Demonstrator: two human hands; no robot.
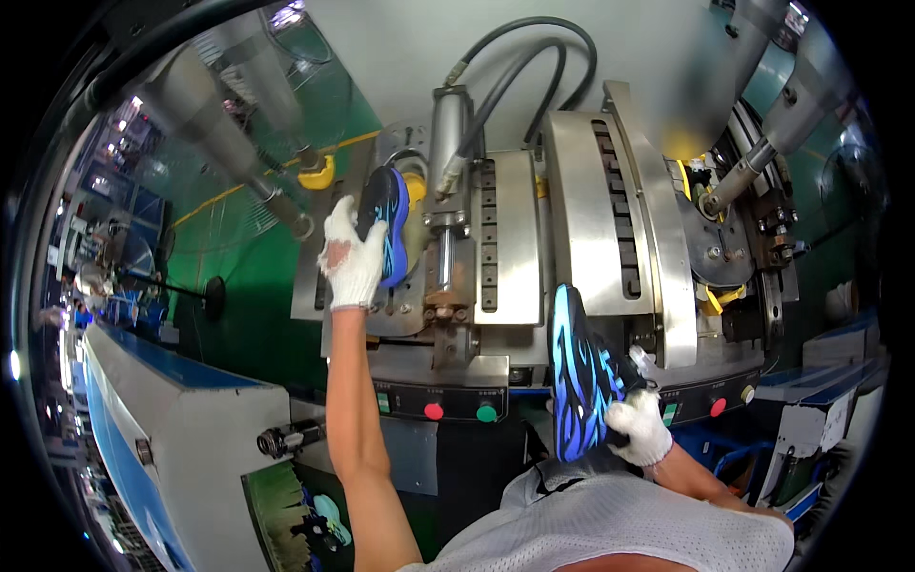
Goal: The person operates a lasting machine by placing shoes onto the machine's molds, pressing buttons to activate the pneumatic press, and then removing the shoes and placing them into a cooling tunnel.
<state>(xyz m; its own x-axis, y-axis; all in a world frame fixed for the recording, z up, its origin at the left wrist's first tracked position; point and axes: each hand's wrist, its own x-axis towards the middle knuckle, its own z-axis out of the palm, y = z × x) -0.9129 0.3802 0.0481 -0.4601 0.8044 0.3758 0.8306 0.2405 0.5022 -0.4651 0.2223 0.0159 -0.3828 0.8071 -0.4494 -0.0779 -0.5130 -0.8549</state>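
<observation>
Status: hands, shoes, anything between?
Left hand on black-and-blue shoe. Right hand gripping second shoe, nearer the body. Metal cylinder between the shoes.

I log knit cloth, matt and fuzzy, on the left hand (pixel 354 257) and right hand (pixel 640 428); rubbed-looking patch on the left's back. Touching the left: near shoe (pixel 394 214), smooth satin sole, textile-looking upper. In the right: held shoe (pixel 575 377), matt dark upper, slick blue streaks. Between the hands: metal cover (pixel 512 238), smooth, brushed sheen; piston rod (pixel 446 255), polished metal. Beyond them: hoses (pixel 537 23), rubbery, semi-matt. Nearer me than the left hand: push button (pixel 434 412), smooth plastic-looking. Below the right hand: shirt (pixel 610 520), matt mesh cloth.
</observation>
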